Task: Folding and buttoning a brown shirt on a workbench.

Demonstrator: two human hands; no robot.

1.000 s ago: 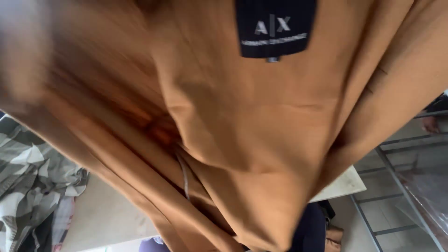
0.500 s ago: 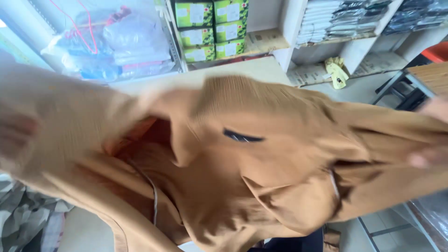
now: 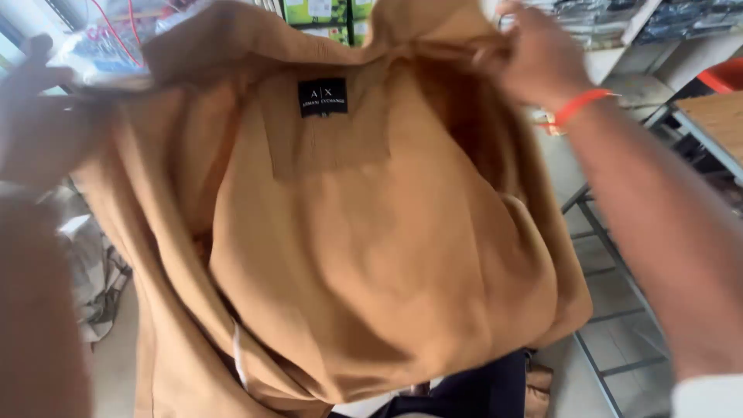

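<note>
Nearest the camera, a dark blue cloth [image 3: 472, 387] is showing under the hanging lower edge of a tan jacket [image 3: 371, 255], and beside it a pale strip of the worktop [image 3: 116, 364] is running along the bottom left, with a crumpled grey-and-white patterned fabric [image 3: 97, 271] lying on its left edge. The jacket is being held up in the air in front of the person, opened so that its inner back is facing the camera; a small dark label [image 3: 323, 97] is sitting just below the collar, and the cloth is sagging down in a rounded fold toward the worktop. The left hand [image 3: 39, 116] is gripping the jacket's left shoulder, fingers closed into the fabric with the thumb sticking up, though it is blurred. The right hand [image 3: 538, 58] is clamping the collar edge at the top right, fingers bunched tight around the cloth, and an orange wristband [image 3: 579, 107] is circling that wrist. To the right, below the arm, a grey metal frame [image 3: 611, 232] is standing on the tiled floor [image 3: 619, 310], and the corner of a wooden table [image 3: 720, 116] is showing at the right edge. Farthest off, behind the jacket, green boxes [image 3: 317, 11] are stacked on a shelf, clear plastic bags [image 3: 101, 46] are piled at the upper left, and folded packed garments [image 3: 619, 19] are lying on shelves at the upper right.
</note>
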